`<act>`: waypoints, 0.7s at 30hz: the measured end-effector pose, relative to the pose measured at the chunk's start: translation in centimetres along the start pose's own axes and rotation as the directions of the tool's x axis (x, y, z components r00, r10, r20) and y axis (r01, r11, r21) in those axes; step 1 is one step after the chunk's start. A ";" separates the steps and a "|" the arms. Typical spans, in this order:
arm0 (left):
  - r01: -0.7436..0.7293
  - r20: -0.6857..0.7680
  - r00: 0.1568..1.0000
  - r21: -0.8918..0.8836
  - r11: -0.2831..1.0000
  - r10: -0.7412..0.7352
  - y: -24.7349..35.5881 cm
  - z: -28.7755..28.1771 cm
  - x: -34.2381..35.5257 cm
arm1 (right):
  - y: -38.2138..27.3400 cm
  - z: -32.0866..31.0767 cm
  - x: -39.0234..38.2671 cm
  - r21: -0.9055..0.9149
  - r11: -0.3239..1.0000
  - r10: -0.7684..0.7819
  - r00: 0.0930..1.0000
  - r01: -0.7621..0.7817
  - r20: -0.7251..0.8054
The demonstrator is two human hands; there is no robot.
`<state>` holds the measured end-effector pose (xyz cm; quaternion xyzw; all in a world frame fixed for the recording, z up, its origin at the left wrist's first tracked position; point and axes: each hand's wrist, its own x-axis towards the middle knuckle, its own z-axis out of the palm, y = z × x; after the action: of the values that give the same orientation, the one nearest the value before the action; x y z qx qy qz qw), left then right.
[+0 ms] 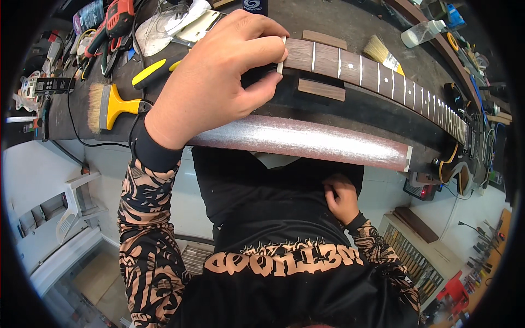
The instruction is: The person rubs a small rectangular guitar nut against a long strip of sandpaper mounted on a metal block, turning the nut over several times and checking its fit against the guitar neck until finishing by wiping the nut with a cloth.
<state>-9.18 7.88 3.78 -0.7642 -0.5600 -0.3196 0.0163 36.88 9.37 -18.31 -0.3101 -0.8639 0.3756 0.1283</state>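
My left hand (219, 71) is at the head end of a guitar neck (358, 71), its thumb and fingers pinching a thin white guitar nut (280, 66) across the end of the dark fretboard. White fret lines and dot inlays run along the board toward the right. Down by my lap, my right hand (343, 198) rests against my dark clothing with fingers curled in and nothing visible in them. Between me and the neck lies a long reddish bar (306, 139) with a silvery worn face. Small brown wood strips (321, 90) flank the neck on both sides.
A yellow-handled brush (112, 107) and a black-and-yellow handle (149, 73) lie at left. Behind the neck are a second brush (383, 53) and a white bottle (422, 34). Red-and-black tools (118, 19) crowd the far left. The guitar body (458, 169) reaches the right edge.
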 end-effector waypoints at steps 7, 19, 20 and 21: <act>0.024 0.012 1.000 -0.006 1.000 -0.023 0.1 -0.2 0.0 | -0.4 0.0 0.2 -0.006 1.000 -0.009 1.000 0.009 -0.011; -0.017 -0.126 0.992 -0.205 0.979 -0.009 1.3 -3.3 -0.6 | -1.4 -0.7 0.3 0.016 1.000 -0.009 1.000 0.009 0.001; -0.057 -0.175 0.984 -0.298 0.953 0.004 1.4 -4.0 -1.0 | -2.1 -1.1 0.7 0.040 0.999 -0.016 1.000 0.017 -0.011; -0.015 -0.223 0.969 -0.479 0.878 -0.105 2.1 -4.4 -1.8 | -3.1 -1.6 1.2 0.030 0.997 -0.074 0.997 0.074 -0.010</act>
<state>-9.74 3.94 7.05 -0.6864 -0.4758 -0.5385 -0.1115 35.32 9.42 -14.93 -0.2776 -0.8684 0.3823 0.1506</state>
